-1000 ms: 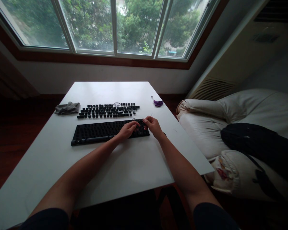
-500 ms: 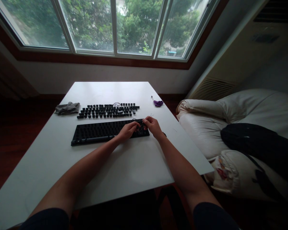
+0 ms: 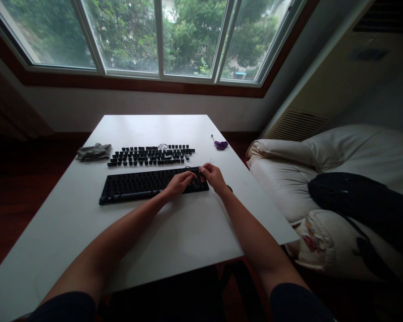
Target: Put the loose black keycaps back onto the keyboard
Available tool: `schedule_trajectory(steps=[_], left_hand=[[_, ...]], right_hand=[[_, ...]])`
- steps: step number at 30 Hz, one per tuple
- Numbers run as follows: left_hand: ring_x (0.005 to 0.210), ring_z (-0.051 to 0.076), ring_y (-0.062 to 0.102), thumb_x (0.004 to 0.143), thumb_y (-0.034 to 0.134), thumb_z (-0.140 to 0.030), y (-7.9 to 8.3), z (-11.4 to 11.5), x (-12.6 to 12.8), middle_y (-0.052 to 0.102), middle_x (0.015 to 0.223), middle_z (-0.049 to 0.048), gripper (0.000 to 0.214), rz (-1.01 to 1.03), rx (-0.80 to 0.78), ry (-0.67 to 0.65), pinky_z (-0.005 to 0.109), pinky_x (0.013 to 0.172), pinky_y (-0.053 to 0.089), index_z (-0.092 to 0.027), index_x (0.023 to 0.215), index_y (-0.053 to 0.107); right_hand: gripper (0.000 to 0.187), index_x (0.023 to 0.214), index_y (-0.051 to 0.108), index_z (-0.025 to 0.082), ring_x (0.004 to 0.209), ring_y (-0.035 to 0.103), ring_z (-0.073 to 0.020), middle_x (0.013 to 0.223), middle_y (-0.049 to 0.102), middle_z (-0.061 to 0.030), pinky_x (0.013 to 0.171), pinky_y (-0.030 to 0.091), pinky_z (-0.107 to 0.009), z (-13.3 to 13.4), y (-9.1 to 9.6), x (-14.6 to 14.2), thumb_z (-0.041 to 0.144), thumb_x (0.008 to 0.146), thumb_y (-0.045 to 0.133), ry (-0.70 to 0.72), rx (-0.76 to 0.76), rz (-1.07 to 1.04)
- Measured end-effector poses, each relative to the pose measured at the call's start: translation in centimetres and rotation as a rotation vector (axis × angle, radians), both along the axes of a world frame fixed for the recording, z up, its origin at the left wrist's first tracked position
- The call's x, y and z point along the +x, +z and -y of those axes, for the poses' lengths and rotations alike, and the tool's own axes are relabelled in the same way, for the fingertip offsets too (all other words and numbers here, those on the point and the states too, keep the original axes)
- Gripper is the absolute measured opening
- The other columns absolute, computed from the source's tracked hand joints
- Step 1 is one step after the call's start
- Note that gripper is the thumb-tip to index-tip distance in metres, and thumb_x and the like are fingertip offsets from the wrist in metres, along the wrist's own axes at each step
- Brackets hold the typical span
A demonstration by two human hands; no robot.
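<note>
A black keyboard [image 3: 130, 183] with its keycaps mostly off lies slightly slanted on the white table. Over its right end, my right hand [image 3: 214, 175] is closed in a pinch on a wire keycap puller [image 3: 212, 161], whose thin wires stick up past the fingers. Close beside it, my left hand [image 3: 179, 182] has its thumb and fingers drawn together above the keys; whatever they hold is too small and dark to make out. Loose black keycaps [image 3: 151, 155] stand in rows just beyond the keyboard.
A grey cloth [image 3: 94, 152] lies at the table's left edge. Toward the right edge are a purple cloth-like item [image 3: 220, 145] and a small thin stick. The white table [image 3: 174, 237] stands below a window, with a pale sofa [image 3: 282, 179] bearing a black bag [image 3: 352, 192] at right.
</note>
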State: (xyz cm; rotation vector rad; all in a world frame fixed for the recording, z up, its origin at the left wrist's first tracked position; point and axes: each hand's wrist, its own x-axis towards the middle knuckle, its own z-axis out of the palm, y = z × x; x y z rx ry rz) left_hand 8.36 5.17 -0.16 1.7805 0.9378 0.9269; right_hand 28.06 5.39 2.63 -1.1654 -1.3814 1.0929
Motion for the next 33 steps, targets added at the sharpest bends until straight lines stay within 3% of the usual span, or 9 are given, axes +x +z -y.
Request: schedule_trajectory(steps=[15, 21, 33], left_hand=[[0.071, 0.013, 0.062, 0.097, 0.051, -0.035, 0.10, 0.30, 0.10, 0.073, 0.090, 0.0025, 0.030, -0.047, 0.027, 0.040, 0.024, 0.071, 0.049, -0.021, 0.116, 0.069], [0.072, 0.013, 0.061, 0.093, 0.055, -0.030, 0.43, 0.40, 0.13, 0.072, 0.087, 0.0005, 0.020, -0.032, 0.035, 0.071, 0.024, 0.070, 0.047, -0.021, 0.108, 0.065], [0.071, 0.013, 0.060, 0.093, 0.057, -0.038, 0.79, 0.70, 0.10, 0.072, 0.088, 0.0011, 0.024, -0.052, 0.046, 0.038, 0.024, 0.068, 0.045, -0.020, 0.108, 0.066]], right_hand=[[0.035, 0.077, 0.058, 0.021, 0.047, 0.054, -0.0124, 0.057, 0.058, 0.0033, 0.046, 0.044, -0.024, -0.37, -0.68, 0.24, 0.054, 0.081, 0.070, -0.007, 0.003, 0.016], [0.039, 0.076, 0.057, 0.021, 0.047, 0.053, -0.0122, 0.058, 0.057, 0.0035, 0.047, 0.047, -0.025, -0.42, -0.61, 0.04, 0.057, 0.076, 0.073, -0.010, -0.010, -0.010], [0.036, 0.076, 0.058, 0.021, 0.047, 0.052, -0.0124, 0.056, 0.056, 0.0039, 0.047, 0.046, -0.025, -0.19, -0.35, 0.13, 0.055, 0.079, 0.071, -0.016, -0.020, 0.019]])
